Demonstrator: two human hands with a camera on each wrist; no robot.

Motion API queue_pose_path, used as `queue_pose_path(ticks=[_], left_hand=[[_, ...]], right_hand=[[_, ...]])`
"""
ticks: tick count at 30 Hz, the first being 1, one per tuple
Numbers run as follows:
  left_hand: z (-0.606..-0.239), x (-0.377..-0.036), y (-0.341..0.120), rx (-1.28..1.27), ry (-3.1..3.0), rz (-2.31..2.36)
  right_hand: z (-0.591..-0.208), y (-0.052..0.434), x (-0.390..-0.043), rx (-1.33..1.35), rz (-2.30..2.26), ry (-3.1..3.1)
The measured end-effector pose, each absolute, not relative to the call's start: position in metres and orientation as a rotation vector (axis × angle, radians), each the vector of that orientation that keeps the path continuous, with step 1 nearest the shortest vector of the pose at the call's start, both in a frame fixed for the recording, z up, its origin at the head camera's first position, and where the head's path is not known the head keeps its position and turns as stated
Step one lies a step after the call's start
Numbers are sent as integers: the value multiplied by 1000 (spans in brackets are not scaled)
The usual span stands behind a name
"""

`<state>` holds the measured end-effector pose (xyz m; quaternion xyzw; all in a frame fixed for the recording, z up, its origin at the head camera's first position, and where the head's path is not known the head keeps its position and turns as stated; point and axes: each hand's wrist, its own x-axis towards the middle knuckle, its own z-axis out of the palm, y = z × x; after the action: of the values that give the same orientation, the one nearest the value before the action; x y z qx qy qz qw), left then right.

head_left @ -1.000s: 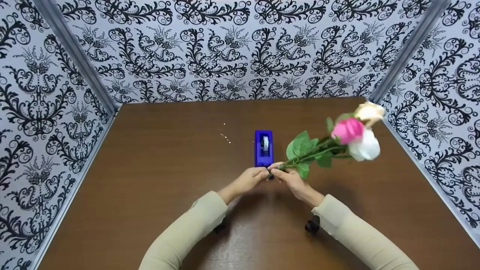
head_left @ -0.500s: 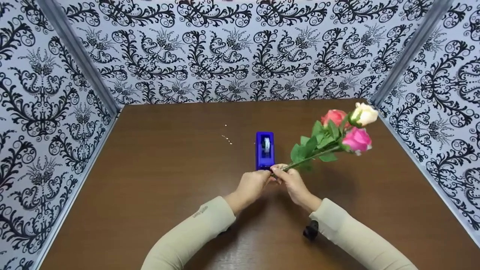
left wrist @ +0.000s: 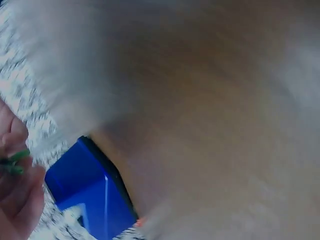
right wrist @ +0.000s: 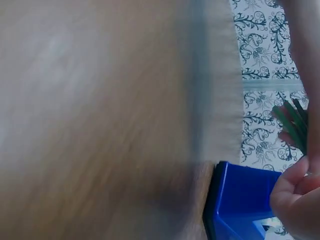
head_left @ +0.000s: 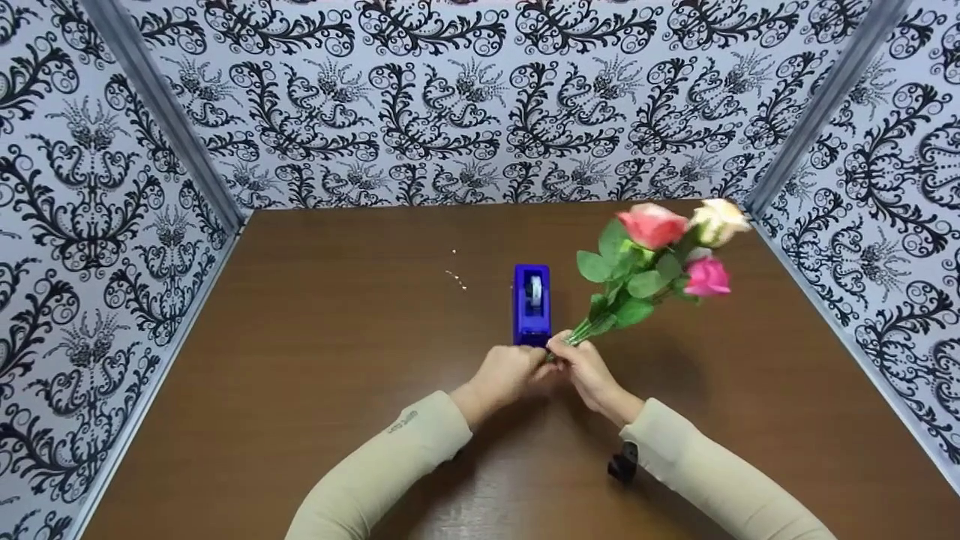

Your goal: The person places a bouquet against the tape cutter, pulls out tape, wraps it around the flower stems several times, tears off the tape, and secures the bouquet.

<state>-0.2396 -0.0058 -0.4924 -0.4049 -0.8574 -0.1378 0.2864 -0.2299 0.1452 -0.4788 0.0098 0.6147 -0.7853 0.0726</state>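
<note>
A bunch of roses, with coral (head_left: 652,225), cream (head_left: 718,223) and pink (head_left: 707,277) blooms, leans up to the right in the head view. The right hand (head_left: 592,375) pinches its green stems just below the leaves. Close against it, the left hand (head_left: 510,373) curls its fingers at the lower stem ends, which are mostly hidden there. Cut stems (right wrist: 292,122) show beside a hand in the right wrist view. Just beyond both hands stands a blue tape dispenser (head_left: 531,322) with a roll of clear tape (head_left: 534,291).
Brown tabletop (head_left: 337,330) lies around the hands. Small white bits (head_left: 457,279) are scattered left of the dispenser. Patterned walls (head_left: 450,112) enclose the table at the back and both sides. A black object (head_left: 622,463) sits under the right cuff.
The roses have turned about their stems: the coral bloom has come to the upper left and the white one has gone behind. The left hand has rolled over, its back now upward.
</note>
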Motion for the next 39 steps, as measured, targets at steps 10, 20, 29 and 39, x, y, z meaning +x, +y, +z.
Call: queue_pose_path(ticks=[10,20,29,39], left_hand=[[-479,-242,-3,-1149,-2787,-1266],[-482,-230,7,-1076,-2719,-1209],[-476,-224,12,-888,-2782,-1266],[-473,-225,7,-784,-2853,-1367]], right_hand=[[-476,150,-234,-71,-2175,1997],[-480,146,-235,-52,-2174,2145],[-481,147,-236,-52,-2073,2245],[-461,151,-228,-246,-1825,2320]])
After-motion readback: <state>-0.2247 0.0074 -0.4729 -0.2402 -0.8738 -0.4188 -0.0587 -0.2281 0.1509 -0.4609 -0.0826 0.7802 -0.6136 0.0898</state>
